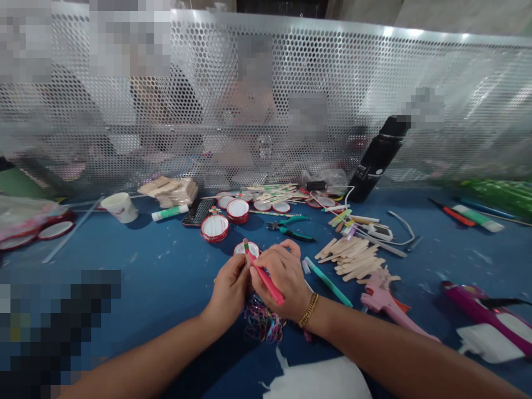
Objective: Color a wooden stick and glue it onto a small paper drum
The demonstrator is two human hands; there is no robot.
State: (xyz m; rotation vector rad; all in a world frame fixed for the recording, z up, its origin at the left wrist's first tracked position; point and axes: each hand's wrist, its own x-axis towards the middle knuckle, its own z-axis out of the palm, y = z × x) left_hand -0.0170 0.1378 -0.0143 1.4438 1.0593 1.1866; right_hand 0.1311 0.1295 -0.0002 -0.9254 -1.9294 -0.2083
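Note:
My right hand (286, 277) is closed around a pinkish-red marker pen (268, 284), its tip end pointing up and away from me. Opposite it, my left hand (228, 285) pinches a small wooden stick (246, 244) with a green patch on it, and the pen's end meets this stick. Just behind the fingers lies a round white disc with a red rim (241, 249), partly hidden. Below the hands is a tangle of multicoloured thread (264, 321). A turquoise pen (330, 281) rests to the right of my right hand.
Loose wooden sticks (353, 257) and a pink glue gun (384, 299) lie to the right, with a purple glue gun (490, 316) beyond. Further back are pliers (293, 228), stacked red-rimmed discs (214, 228), a paper cup (119, 207) and a tilted black bottle (376, 160) against a perforated metal screen (216, 133).

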